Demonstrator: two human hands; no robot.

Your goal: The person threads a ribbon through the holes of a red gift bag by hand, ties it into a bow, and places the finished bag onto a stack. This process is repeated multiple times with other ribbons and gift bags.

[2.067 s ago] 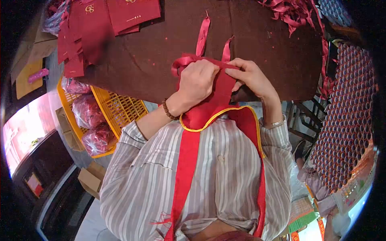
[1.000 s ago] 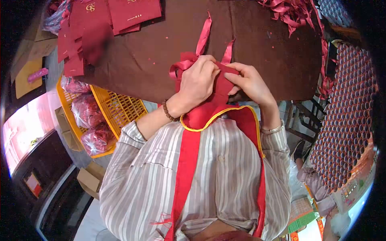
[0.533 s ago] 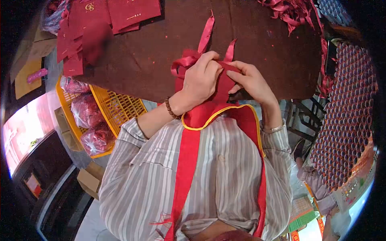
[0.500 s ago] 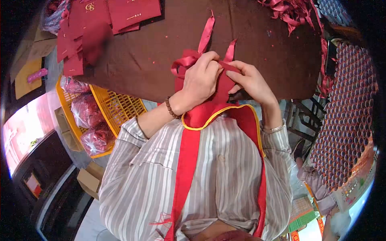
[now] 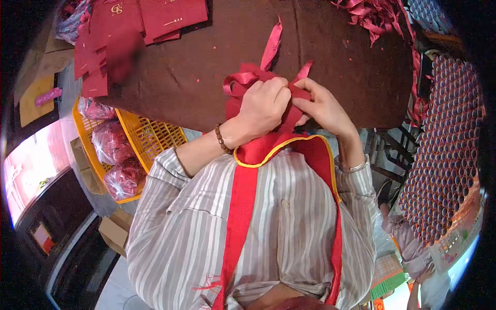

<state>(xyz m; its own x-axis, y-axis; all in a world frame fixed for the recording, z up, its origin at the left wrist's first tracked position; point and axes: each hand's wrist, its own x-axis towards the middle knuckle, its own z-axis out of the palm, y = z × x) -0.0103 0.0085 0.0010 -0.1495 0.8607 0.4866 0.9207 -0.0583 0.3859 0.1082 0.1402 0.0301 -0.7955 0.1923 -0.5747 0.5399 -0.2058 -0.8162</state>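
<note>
Head view: left hand (image 5: 262, 107) and right hand (image 5: 326, 106) both pinch red ribbon (image 5: 238, 79) tight.

I see both hands meeting over the near edge of the worktop (image 5: 206, 77). The left hand (image 5: 263, 106) is just beside the right hand (image 5: 325, 106), and both are closed on a pouch (image 5: 233, 106) held in front of the chest. A ribbon (image 5: 272, 44) runs out behind the hands and lies on the worktop. A stack of bags (image 5: 155, 18) sits at the far left corner, and a heap of ribbons (image 5: 372, 13) at the far right. Left of the worktop and lower stands a crate (image 5: 150, 139) with bundles (image 5: 111, 144) in it. Nearer to me is a box (image 5: 116, 232). Right of the worktop stands a rack of tubes (image 5: 444, 144).
</note>
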